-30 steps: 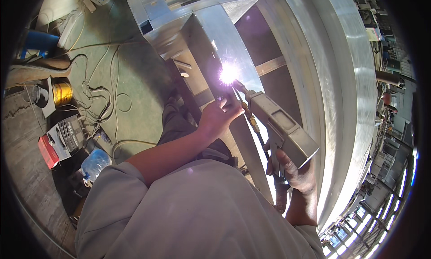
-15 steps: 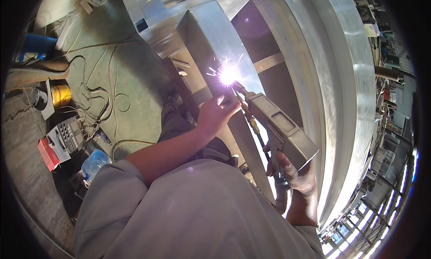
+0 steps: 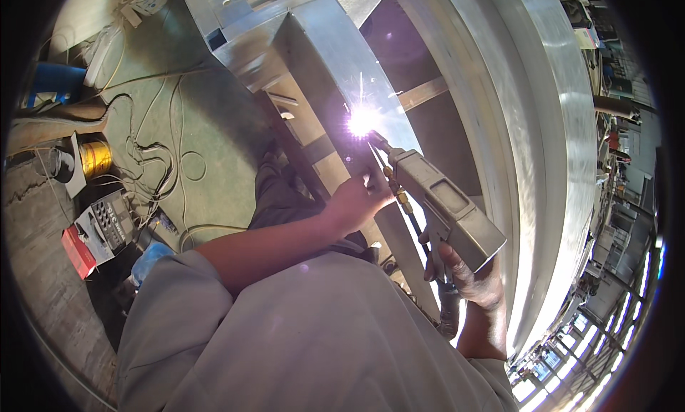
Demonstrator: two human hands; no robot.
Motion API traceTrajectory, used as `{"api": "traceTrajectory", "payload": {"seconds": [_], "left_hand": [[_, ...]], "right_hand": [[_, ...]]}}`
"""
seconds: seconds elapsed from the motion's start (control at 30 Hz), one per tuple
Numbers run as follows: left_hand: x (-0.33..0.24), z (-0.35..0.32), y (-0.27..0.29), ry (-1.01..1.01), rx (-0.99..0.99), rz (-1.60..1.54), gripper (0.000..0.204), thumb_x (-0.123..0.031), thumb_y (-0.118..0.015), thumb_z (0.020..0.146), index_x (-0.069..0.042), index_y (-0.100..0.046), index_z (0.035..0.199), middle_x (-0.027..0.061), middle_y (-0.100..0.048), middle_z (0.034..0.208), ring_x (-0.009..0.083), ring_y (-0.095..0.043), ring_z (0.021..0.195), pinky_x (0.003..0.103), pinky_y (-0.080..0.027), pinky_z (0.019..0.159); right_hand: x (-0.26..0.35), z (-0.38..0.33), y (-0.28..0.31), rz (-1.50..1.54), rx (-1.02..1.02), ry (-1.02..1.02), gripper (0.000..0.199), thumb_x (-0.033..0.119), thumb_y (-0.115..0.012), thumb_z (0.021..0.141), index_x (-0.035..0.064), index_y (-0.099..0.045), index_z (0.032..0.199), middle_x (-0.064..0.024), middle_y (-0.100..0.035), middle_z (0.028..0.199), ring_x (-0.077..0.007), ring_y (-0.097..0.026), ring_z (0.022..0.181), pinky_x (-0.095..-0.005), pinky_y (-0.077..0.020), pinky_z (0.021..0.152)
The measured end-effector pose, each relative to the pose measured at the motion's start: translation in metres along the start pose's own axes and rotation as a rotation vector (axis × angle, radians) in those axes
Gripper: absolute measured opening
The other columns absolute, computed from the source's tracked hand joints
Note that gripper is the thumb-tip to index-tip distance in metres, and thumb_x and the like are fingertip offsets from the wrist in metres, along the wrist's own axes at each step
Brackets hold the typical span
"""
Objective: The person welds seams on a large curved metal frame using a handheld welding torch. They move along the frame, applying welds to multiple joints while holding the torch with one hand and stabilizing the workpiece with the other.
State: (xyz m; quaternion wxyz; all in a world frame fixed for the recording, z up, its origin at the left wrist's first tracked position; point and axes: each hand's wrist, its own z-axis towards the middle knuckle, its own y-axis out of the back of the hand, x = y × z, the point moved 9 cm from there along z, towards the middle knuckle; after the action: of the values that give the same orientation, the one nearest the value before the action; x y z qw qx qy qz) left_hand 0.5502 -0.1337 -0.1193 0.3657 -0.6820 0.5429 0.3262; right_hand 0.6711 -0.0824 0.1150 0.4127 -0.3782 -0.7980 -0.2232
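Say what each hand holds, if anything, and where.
Right hand: boxy metallic-grey welding gun, gripped by the handle under its rear. Left hand: cannot be told.

worn green floor, tangled cables lying across it, one round loop among them

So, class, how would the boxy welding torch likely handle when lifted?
The welding torch is likely stiff: its body looks hard and straight-edged. It may feel rear-heavy: the bulk sits toward the right hand, behind the slim nozzle.
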Motion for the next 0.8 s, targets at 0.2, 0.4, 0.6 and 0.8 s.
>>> {"api": "traceTrajectory", "payload": {"seconds": [0.2, 0.4, 0.6, 0.8], "left_hand": [[-0.013, -0.005, 0.002, 0.046, 0.044, 0.045, 0.058, -0.031, -0.071, 0.102, 0.008, -0.056, 0.142, 0.0230, -0.069, 0.137, 0.0327, -0.067, 0.130, 0.041, -0.053, 0.108], [-0.018, -0.006, 0.004, 0.034, 0.055, 0.082, 0.056, -0.024, -0.070, 0.104, 0.011, -0.054, 0.145, 0.0236, -0.066, 0.145, 0.0317, -0.064, 0.137, 0.041, -0.051, 0.112], [-0.022, -0.009, 0.011, -0.051, -0.050, 0.077, 0.060, -0.043, -0.073, 0.097, 0.004, -0.064, 0.131, 0.0270, -0.074, 0.126, 0.0394, -0.073, 0.116, 0.045, -0.054, 0.101], [-0.020, -0.006, 0.009, -0.012, -0.014, 0.114, 0.054, -0.027, -0.074, 0.100, 0.010, -0.061, 0.138, 0.0221, -0.071, 0.137, 0.0307, -0.068, 0.129, 0.040, -0.052, 0.108]], "right_hand": [[-0.004, -0.004, 0.003, -0.003, 0.001, 0.005, 0.067, 0.035, -0.084, 0.098, -0.0041, -0.055, 0.144, -0.0179, -0.073, 0.108, -0.0192, -0.072, 0.067, -0.0288, -0.0572, 0.055], [-0.006, -0.009, 0.005, -0.002, -0.008, 0.010, 0.063, 0.030, -0.083, 0.098, -0.0045, -0.055, 0.143, -0.0191, -0.074, 0.107, -0.0207, -0.073, 0.067, -0.0299, -0.0591, 0.055], [-0.003, -0.014, 0.004, 0.029, 0.041, -0.008, 0.040, 0.007, -0.077, 0.101, -0.0060, -0.062, 0.136, -0.0158, -0.077, 0.114, -0.0165, -0.075, 0.080, -0.0320, -0.0633, 0.069], [-0.005, -0.018, 0.004, 0.041, 0.035, -0.020, 0.039, 0.007, -0.077, 0.100, -0.0059, -0.063, 0.135, -0.0161, -0.077, 0.114, -0.0161, -0.075, 0.080, -0.0315, -0.0631, 0.068]]}}
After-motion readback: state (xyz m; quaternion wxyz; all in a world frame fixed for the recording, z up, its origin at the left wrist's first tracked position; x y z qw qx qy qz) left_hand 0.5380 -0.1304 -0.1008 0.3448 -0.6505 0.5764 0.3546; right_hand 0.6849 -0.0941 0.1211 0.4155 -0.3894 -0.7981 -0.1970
